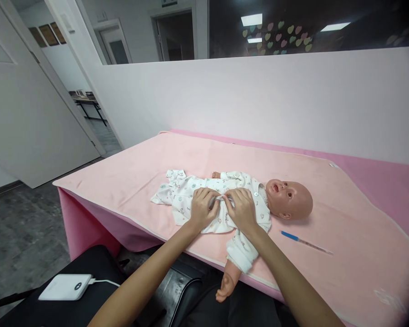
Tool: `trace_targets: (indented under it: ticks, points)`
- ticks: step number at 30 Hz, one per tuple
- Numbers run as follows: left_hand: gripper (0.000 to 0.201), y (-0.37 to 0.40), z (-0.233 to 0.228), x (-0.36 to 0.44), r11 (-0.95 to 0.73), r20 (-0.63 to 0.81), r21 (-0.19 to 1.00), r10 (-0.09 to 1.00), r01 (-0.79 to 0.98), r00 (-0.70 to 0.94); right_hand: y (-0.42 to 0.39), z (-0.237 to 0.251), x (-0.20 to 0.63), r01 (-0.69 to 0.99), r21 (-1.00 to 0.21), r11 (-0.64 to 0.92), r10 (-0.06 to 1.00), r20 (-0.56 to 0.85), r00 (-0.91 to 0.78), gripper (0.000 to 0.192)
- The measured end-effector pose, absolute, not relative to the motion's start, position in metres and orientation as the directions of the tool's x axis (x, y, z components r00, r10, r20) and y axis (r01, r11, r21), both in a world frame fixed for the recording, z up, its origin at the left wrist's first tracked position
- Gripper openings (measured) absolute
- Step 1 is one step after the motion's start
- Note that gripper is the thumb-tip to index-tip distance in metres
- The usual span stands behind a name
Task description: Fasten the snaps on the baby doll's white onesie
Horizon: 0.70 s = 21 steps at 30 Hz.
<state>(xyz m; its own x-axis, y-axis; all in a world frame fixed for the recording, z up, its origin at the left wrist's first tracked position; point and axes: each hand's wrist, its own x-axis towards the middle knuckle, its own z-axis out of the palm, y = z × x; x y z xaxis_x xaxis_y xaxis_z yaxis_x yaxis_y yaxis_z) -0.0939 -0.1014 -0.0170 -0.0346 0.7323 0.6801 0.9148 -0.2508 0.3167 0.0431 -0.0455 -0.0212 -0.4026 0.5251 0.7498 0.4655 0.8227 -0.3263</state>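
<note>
A baby doll (295,200) lies on its back, head to the right, dressed in a white printed romper (184,193). Over the middle of its front, my left hand (204,206) and my right hand (241,206) almost meet. The fingers of both are pinched on the romper's cloth, close to its front opening. Whether a snap or a tie sits between the fingertips is too small to tell. One doll arm with its sleeve cuff hangs over the near table edge, below my right wrist. The romper's legs lie flat to the left.
A pink mat (129,181) covers the table over a darker pink cloth (378,186). To the right of the doll lies a blue-capped thermometer-like stick (305,241). A white power bank (66,287) with a cable rests on a black chair at lower left. A white wall (259,100) stands behind.
</note>
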Motion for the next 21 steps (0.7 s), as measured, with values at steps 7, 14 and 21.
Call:
trace_targets:
  ticks: [7,14,21]
  points:
    - [0.011,-0.0998,-0.0195,-0.0937,-0.258,0.67,0.311,0.742,0.915,-0.019,-0.046,-0.0216,0.0428,0.493,-0.304,0.815,0.515,0.77,-0.377,0.011]
    - [0.011,-0.0992,-0.0202,-0.093,-0.252,0.661,0.301,0.75,0.92,-0.011,-0.0453,-0.0229,0.0422,0.504,-0.289,0.814,0.506,0.779,-0.37,0.009]
    - [0.006,-0.099,-0.0205,-0.0951,-0.272,0.673,0.335,0.74,0.902,-0.027,-0.0447,-0.0237,0.0425,0.51,-0.283,0.812,0.501,0.786,-0.362,0.008]
